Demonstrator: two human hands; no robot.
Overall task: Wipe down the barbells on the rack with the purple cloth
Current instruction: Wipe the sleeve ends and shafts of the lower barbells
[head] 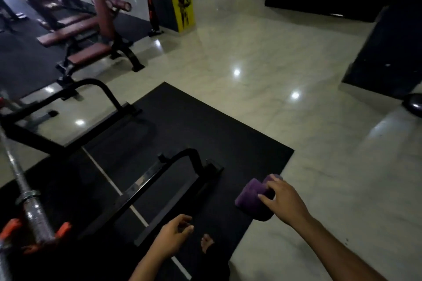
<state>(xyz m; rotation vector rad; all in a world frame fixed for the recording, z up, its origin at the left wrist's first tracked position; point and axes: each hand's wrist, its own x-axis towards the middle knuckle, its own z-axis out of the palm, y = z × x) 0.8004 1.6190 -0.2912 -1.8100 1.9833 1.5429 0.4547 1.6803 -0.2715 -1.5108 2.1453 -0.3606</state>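
Purple cloth [253,198] pinched by right hand [285,201], left hand [171,237] loosely curled, holding nothing, one barbell [25,191]

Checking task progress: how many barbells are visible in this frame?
1. A barbell runs along the left edge, its sleeve resting in an orange-padded rack cradle. More may sit out of frame to the left.

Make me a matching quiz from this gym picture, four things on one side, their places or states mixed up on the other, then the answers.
1. purple cloth
2. barbell
3. left hand
4. padded bench

A. far left, beyond the black frames
B. holds nothing, fingers loosely curled
C. gripped by the right hand
D. near left edge, by orange clips

Pairs: 1-C, 2-D, 3-B, 4-A
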